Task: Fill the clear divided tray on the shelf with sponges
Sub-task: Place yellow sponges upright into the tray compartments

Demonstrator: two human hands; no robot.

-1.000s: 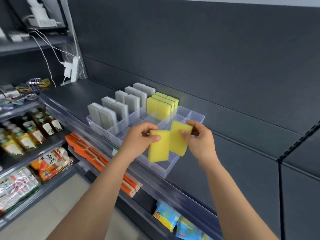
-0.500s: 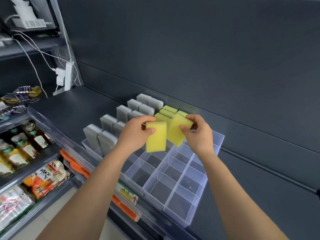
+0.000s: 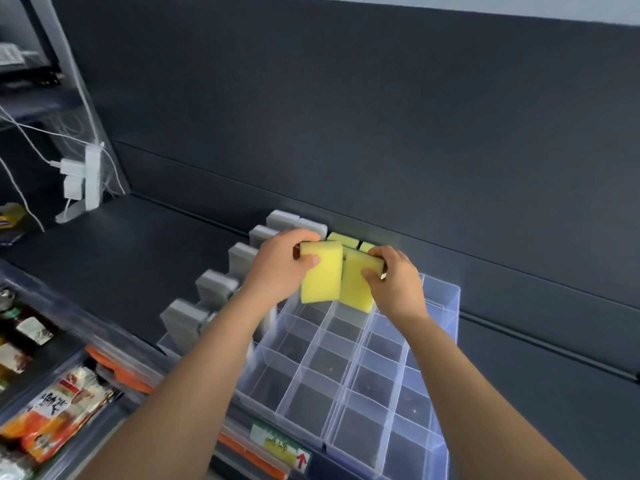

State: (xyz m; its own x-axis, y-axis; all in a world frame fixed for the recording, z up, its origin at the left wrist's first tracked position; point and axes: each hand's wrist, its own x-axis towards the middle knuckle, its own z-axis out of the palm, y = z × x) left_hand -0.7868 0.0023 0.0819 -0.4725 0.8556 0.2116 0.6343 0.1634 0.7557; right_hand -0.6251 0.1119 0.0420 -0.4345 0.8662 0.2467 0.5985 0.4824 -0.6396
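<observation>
The clear divided tray (image 3: 446, 344) sits on the dark shelf, its near compartments bare. My left hand (image 3: 277, 268) grips one yellow sponge (image 3: 320, 275) upright by its top edge. Beside it my right hand (image 3: 398, 282) holds a second yellow sponge (image 3: 355, 285), tilted. The lower ends of both sponges hang just over the tray's far compartments. Behind them more yellow sponges (image 3: 343, 239) stand in the back row. Several grey sponges (image 3: 216, 285) stand upright in the tray's left columns.
A dark back wall (image 3: 381, 133) rises right behind the tray. A white power strip (image 3: 90, 178) with cables hangs at the left. Lower shelves at the left hold packaged food (image 3: 59, 414) and bottles. A price label (image 3: 280, 448) is on the shelf's front edge.
Both hands have carried their sponges farther back and lower, toward the tray's far compartments. The view has tipped down, so the tray's bare compartments now fill the foreground.
</observation>
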